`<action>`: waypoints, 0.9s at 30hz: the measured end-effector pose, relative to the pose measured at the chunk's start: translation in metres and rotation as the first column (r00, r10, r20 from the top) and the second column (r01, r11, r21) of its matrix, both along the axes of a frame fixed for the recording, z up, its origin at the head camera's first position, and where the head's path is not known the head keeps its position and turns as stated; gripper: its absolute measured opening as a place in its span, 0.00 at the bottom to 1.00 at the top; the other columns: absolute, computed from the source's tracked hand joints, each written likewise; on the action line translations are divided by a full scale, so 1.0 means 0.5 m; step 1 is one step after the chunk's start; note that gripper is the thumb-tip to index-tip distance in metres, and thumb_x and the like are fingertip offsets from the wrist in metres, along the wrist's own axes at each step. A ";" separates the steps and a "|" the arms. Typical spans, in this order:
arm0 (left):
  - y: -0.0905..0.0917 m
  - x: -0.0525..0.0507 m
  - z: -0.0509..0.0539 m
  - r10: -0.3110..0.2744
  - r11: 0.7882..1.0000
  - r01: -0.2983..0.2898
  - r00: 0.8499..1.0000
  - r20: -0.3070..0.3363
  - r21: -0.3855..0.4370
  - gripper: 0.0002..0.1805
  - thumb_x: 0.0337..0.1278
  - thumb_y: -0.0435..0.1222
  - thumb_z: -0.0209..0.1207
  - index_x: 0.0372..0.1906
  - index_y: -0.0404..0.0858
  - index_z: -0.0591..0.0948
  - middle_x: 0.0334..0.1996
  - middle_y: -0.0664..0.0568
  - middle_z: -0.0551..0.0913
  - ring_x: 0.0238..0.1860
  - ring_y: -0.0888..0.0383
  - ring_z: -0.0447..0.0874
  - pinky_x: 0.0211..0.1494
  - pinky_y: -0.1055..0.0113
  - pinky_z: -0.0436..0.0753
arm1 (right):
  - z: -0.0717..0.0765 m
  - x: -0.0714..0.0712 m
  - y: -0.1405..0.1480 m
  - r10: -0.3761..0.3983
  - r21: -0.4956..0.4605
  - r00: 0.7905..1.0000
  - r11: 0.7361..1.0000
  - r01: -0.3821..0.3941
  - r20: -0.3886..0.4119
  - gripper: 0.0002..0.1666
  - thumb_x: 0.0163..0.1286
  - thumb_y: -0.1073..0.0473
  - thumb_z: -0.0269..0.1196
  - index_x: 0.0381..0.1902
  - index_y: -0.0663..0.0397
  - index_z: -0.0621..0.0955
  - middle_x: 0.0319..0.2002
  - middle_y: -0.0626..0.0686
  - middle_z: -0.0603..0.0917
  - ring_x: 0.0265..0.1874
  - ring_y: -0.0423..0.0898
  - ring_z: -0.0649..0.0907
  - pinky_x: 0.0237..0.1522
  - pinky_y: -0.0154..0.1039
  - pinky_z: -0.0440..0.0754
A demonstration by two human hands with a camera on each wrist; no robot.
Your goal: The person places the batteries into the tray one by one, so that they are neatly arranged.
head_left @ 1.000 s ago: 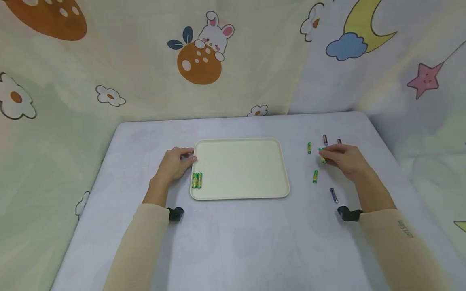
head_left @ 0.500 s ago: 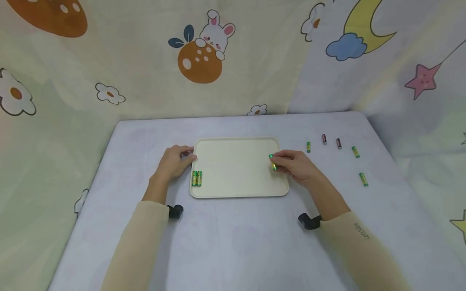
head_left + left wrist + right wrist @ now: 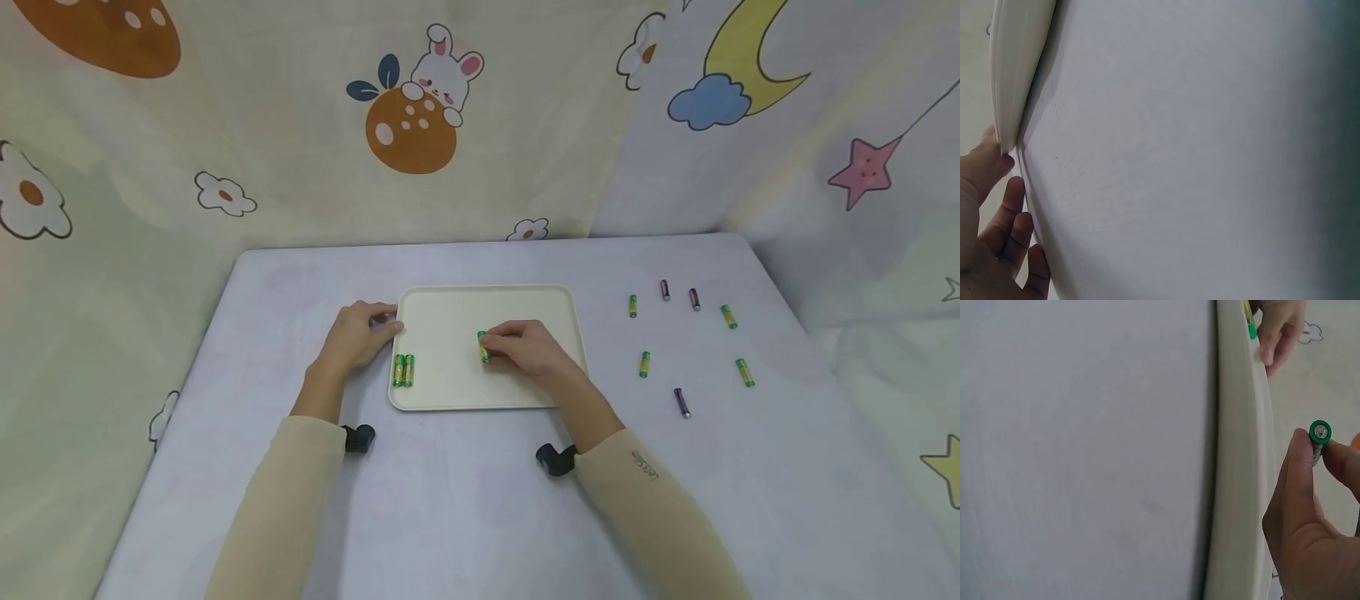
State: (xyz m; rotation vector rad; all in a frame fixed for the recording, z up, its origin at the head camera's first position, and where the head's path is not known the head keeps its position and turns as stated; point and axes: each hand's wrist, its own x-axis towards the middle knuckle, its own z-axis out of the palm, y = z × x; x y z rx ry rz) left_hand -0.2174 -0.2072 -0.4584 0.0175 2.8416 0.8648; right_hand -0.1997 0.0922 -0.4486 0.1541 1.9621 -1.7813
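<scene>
A cream rectangular tray (image 3: 450, 400) lies mid-table, with two green-yellow batteries (image 3: 403, 371) side by side at its left edge. The left hand (image 3: 356, 337) grips the tray's left rim; in the left wrist view, the hand (image 3: 997, 212) has its thumb and a finger at the tray's rim (image 3: 1019, 69). Over the middle of the tray the right hand (image 3: 528, 348) pinches another green-yellow battery (image 3: 483, 347) between thumb and fingers. From the right wrist view, that battery (image 3: 1320, 434) appears end-on in the fingertips of the right hand (image 3: 1310, 519), above the tray surface.
On the table right of the tray lie several loose batteries: green-yellow ones (image 3: 644, 364) and darker ones (image 3: 682, 403), (image 3: 694, 299). A patterned cloth wall (image 3: 300, 125) rises behind the white-covered table (image 3: 450, 517).
The right hand has carried a green-yellow battery leftward from the loose group at the right to above the tray's middle. The left hand has stayed at the tray's left rim.
</scene>
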 end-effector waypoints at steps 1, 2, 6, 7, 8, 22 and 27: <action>-0.001 0.000 -0.002 0.002 1.000 -0.002 1.000 -0.001 0.000 0.27 0.73 0.51 0.59 0.70 0.44 0.78 0.59 0.43 0.78 0.62 0.42 0.72 0.67 0.43 0.71 | -0.004 0.002 -0.013 0.011 0.017 1.000 1.000 -0.011 -0.002 0.15 0.69 0.61 0.70 0.48 0.64 0.84 0.44 0.55 0.85 0.38 0.44 0.86 0.45 0.35 0.87; -0.001 0.000 -0.003 0.004 1.000 -0.004 1.000 -0.002 0.000 0.27 0.73 0.51 0.59 0.70 0.44 0.78 0.59 0.43 0.78 0.63 0.42 0.71 0.67 0.42 0.71 | -0.007 0.004 -0.025 0.022 0.033 1.000 0.999 -0.022 -0.001 0.14 0.68 0.60 0.71 0.48 0.64 0.84 0.43 0.55 0.85 0.37 0.44 0.86 0.44 0.36 0.88; -0.002 -0.001 -0.006 0.004 1.000 -0.004 1.000 -0.010 -0.004 0.27 0.73 0.51 0.59 0.70 0.45 0.78 0.59 0.43 0.78 0.63 0.42 0.71 0.67 0.42 0.71 | -0.016 0.012 -0.071 0.061 0.113 0.998 0.992 -0.059 -0.021 0.14 0.66 0.57 0.73 0.45 0.61 0.86 0.38 0.53 0.87 0.32 0.43 0.87 0.41 0.36 0.88; -0.002 -0.002 -0.006 0.002 1.000 -0.003 1.000 -0.012 -0.005 0.27 0.73 0.51 0.59 0.69 0.44 0.78 0.59 0.43 0.79 0.63 0.42 0.71 0.67 0.42 0.71 | -0.016 0.014 -0.082 0.074 0.139 0.997 0.988 -0.069 -0.036 0.14 0.66 0.57 0.73 0.44 0.60 0.86 0.37 0.53 0.88 0.31 0.43 0.88 0.40 0.35 0.87; -0.002 -0.002 -0.005 0.002 1.000 -0.002 1.000 -0.011 -0.005 0.27 0.73 0.51 0.59 0.69 0.45 0.78 0.59 0.43 0.78 0.63 0.42 0.71 0.67 0.42 0.71 | -0.016 0.017 -0.092 0.088 0.171 0.995 0.982 -0.078 -0.052 0.13 0.65 0.56 0.73 0.43 0.59 0.87 0.35 0.52 0.89 0.29 0.42 0.88 0.39 0.34 0.87; 0.003 -0.002 0.000 -0.002 1.000 0.002 1.000 0.000 -0.006 0.26 0.74 0.51 0.58 0.69 0.45 0.78 0.58 0.44 0.79 0.63 0.42 0.70 0.64 0.41 0.72 | -0.001 0.036 -0.178 0.214 0.439 0.955 0.892 -0.106 -0.206 0.11 0.65 0.52 0.73 0.34 0.52 0.86 0.22 0.44 0.88 0.24 0.40 0.86 0.31 0.34 0.75; 0.000 -0.001 -0.002 0.003 1.000 -0.003 1.000 -0.004 -0.012 0.26 0.74 0.50 0.58 0.70 0.45 0.78 0.58 0.44 0.79 0.63 0.42 0.71 0.65 0.41 0.71 | -0.003 0.038 -0.184 0.207 0.445 0.957 0.890 -0.098 -0.204 0.11 0.65 0.51 0.74 0.34 0.52 0.86 0.23 0.44 0.88 0.24 0.40 0.86 0.31 0.34 0.75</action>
